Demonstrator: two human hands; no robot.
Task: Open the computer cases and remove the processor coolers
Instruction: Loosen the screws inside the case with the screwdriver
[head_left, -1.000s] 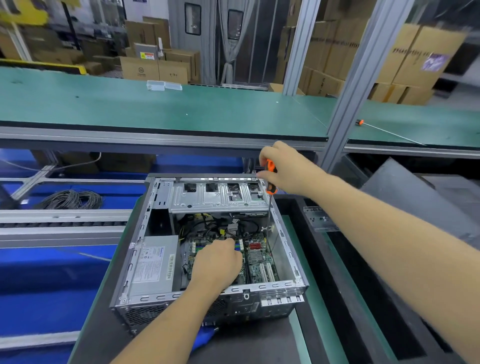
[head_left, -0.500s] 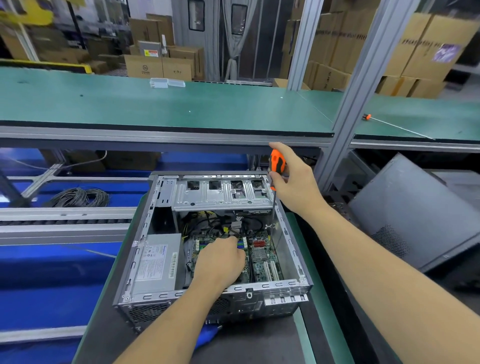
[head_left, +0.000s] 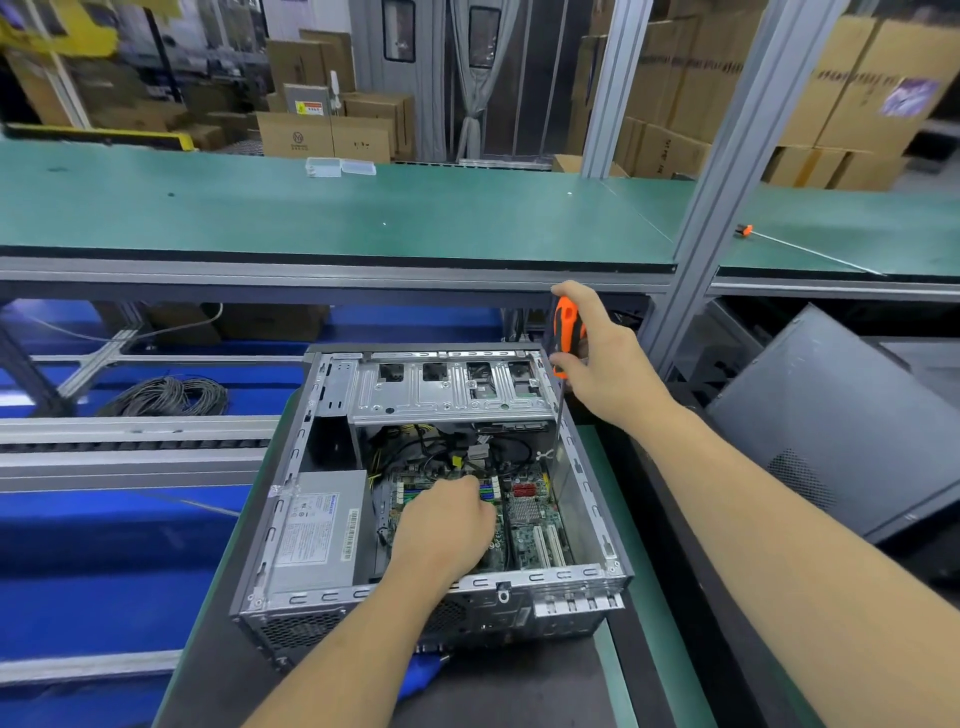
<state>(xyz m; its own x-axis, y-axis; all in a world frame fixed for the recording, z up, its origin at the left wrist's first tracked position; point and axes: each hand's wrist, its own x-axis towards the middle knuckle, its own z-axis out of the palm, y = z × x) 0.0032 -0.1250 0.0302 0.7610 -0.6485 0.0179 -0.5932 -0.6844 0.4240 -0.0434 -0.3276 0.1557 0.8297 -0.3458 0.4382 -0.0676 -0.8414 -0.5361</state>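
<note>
An open computer case (head_left: 587, 483) lies on its side in front of me, its green motherboard (head_left: 530, 525) exposed. My left hand (head_left: 441, 530) reaches down into the case over the board, fingers curled around something beneath it that I cannot see. My right hand (head_left: 597, 358) grips an orange-and-black screwdriver (head_left: 563, 332) upright at the case's far right corner, with the thin shaft running down inside the right wall. The processor cooler is hidden under my left hand.
A grey power supply (head_left: 311, 530) fills the case's left side and a metal drive cage (head_left: 447, 389) its far end. A detached grey side panel (head_left: 841, 415) leans at the right. A green shelf (head_left: 332, 218) runs behind, carrying a long screwdriver (head_left: 810, 252). Coiled cable (head_left: 166, 397) lies left.
My right hand with the screwdriver has lifted slightly and shifted right along the case's far corner. My left hand stays inside the case, barely moved.
</note>
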